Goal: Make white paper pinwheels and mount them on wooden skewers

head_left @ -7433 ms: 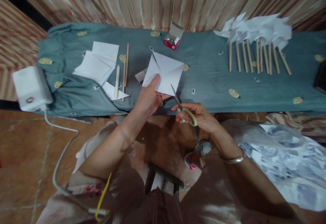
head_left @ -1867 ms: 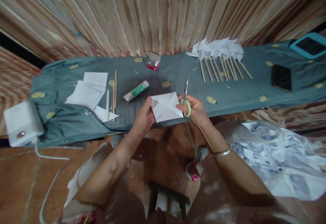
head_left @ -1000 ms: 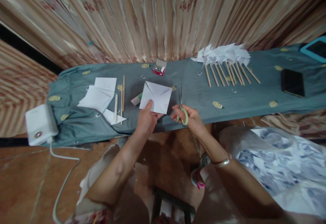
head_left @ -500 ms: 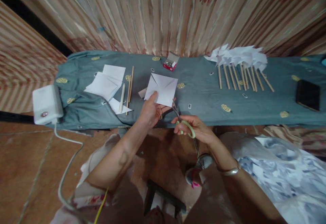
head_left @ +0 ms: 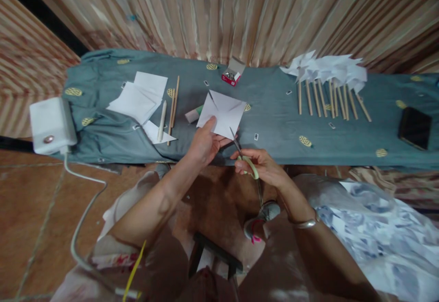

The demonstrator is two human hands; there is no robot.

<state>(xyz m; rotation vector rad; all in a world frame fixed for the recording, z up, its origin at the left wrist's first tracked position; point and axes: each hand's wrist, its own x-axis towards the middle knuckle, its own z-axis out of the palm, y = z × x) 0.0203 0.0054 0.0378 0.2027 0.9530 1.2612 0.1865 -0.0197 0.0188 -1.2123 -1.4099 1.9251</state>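
My left hand holds up a white creased paper square by its lower left corner, above the near edge of the cloth-covered bench. My right hand grips green-handled scissors, blades pointing up-left and touching the lower corner of the paper. A metal bangle sits on my right wrist.
On the teal cloth lie a stack of white paper squares, loose wooden sticks, a glue stick, a small red pin box, a row of finished paper pinwheels and a dark phone. A white box with cable sits at left.
The paper was turned in my left hand and raised again. The scissors swung from pointing away at the bench to meeting the paper's lower corner.
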